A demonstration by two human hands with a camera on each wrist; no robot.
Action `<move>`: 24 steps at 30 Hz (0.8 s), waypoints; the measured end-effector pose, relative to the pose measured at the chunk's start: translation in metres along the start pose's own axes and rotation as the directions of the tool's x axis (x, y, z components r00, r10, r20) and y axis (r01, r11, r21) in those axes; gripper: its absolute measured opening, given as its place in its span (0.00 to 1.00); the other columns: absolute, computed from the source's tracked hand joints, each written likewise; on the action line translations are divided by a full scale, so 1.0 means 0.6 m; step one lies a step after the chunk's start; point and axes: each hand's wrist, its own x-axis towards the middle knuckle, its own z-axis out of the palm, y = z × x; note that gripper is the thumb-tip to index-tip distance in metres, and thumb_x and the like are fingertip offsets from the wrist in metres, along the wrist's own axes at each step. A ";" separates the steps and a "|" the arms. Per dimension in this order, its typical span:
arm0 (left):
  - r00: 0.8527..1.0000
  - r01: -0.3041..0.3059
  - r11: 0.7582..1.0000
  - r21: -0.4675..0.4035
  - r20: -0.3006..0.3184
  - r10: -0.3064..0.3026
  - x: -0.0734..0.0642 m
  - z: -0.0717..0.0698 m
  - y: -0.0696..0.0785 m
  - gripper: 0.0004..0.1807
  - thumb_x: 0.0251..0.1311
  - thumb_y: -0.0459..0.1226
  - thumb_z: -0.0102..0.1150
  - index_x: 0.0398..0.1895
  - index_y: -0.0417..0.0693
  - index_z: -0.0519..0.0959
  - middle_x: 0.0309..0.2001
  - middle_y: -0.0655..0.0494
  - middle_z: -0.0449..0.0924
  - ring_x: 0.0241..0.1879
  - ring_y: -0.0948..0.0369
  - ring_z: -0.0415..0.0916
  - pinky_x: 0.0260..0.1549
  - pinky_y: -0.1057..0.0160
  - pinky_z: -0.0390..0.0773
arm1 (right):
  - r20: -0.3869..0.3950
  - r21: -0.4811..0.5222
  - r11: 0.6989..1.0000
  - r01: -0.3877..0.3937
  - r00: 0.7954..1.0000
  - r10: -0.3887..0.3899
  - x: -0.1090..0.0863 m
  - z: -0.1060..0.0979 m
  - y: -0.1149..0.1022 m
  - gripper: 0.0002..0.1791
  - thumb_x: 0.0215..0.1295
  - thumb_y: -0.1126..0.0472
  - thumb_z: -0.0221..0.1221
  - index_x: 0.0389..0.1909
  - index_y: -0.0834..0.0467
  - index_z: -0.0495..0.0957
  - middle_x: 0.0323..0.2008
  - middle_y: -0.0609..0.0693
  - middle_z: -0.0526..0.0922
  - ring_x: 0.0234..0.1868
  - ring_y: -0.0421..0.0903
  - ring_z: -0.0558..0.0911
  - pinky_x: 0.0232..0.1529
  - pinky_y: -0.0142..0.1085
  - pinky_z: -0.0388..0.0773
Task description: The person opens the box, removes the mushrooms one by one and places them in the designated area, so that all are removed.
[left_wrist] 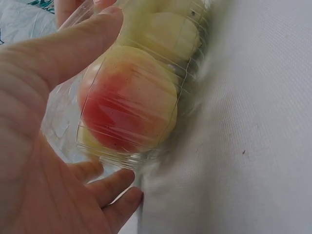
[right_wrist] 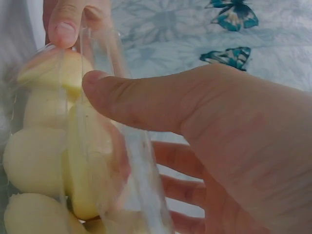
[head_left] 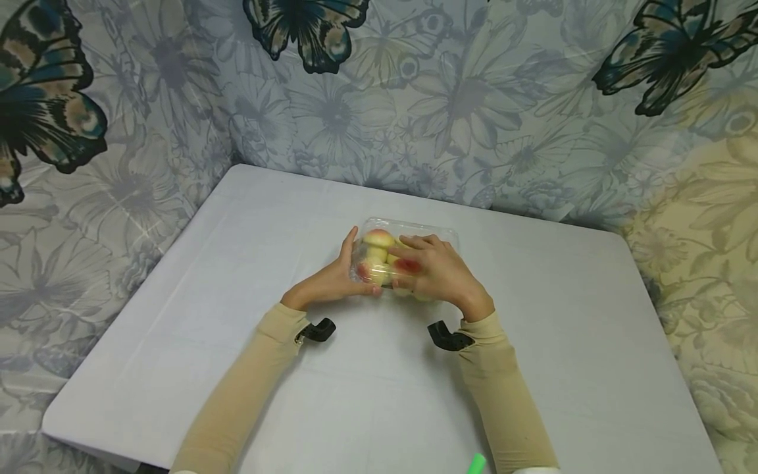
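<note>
A clear plastic clamshell container [head_left: 452, 237] stands on the white table, filled with several yellow apples [head_left: 378, 238] with red blush. My left hand [head_left: 331, 280] holds its left end; the thumb lies along the near side and the fingers spread at the end. In the left wrist view, one red-cheeked apple [left_wrist: 129, 100] shows through the plastic beside that thumb. My right hand [head_left: 441, 273] grips the lid at the right, its fingers across the top, hiding part of the fruit. In the right wrist view, the thumb [right_wrist: 131, 100] presses the lid's edge [right_wrist: 141, 170], with the other fingers beyond it.
The white table [head_left: 177, 368] reaches to a patterned wall covering [head_left: 337, 112] with butterfly [head_left: 304, 29] pictures at the back and sides. A bright green object [head_left: 476, 463] pokes in at the bottom edge. Black mounts [head_left: 318, 330] sit at both wrists.
</note>
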 end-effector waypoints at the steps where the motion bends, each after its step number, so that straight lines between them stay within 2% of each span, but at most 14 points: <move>1: 1.000 0.001 1.000 0.000 0.000 -0.001 0.000 0.000 0.000 0.75 0.52 0.52 0.76 0.79 0.64 0.18 0.83 0.48 0.33 0.82 0.49 0.37 0.77 0.41 0.50 | -0.006 0.002 1.000 0.006 1.000 -0.006 0.000 0.000 0.001 0.34 0.58 0.46 0.72 0.66 0.48 0.78 0.71 0.58 0.73 0.65 0.63 0.73 0.67 0.62 0.66; 7: 1.000 0.008 1.000 0.007 0.000 -0.008 0.001 0.002 0.000 0.76 0.52 0.52 0.76 0.79 0.64 0.17 0.83 0.49 0.32 0.82 0.49 0.36 0.78 0.41 0.50 | -0.029 0.026 0.999 0.032 0.999 -0.031 0.001 0.000 0.002 0.32 0.57 0.49 0.74 0.63 0.51 0.81 0.68 0.58 0.76 0.64 0.61 0.75 0.64 0.61 0.70; 13: 1.000 0.004 1.000 0.002 0.003 -0.004 0.002 0.004 0.000 0.75 0.53 0.53 0.76 0.77 0.68 0.15 0.83 0.50 0.30 0.82 0.50 0.35 0.78 0.41 0.49 | -0.020 0.050 0.999 -0.001 1.000 0.002 0.001 0.000 0.000 0.28 0.59 0.51 0.73 0.61 0.51 0.82 0.67 0.54 0.78 0.65 0.57 0.76 0.66 0.59 0.69; 24: 1.000 0.017 1.000 -0.014 0.000 -0.017 0.000 0.009 0.005 0.74 0.55 0.52 0.74 0.77 0.68 0.14 0.83 0.48 0.23 0.82 0.50 0.30 0.78 0.42 0.46 | -0.017 0.066 0.998 -0.005 1.000 0.007 -0.002 -0.001 -0.008 0.23 0.63 0.57 0.70 0.59 0.54 0.83 0.65 0.52 0.79 0.65 0.54 0.77 0.59 0.55 0.78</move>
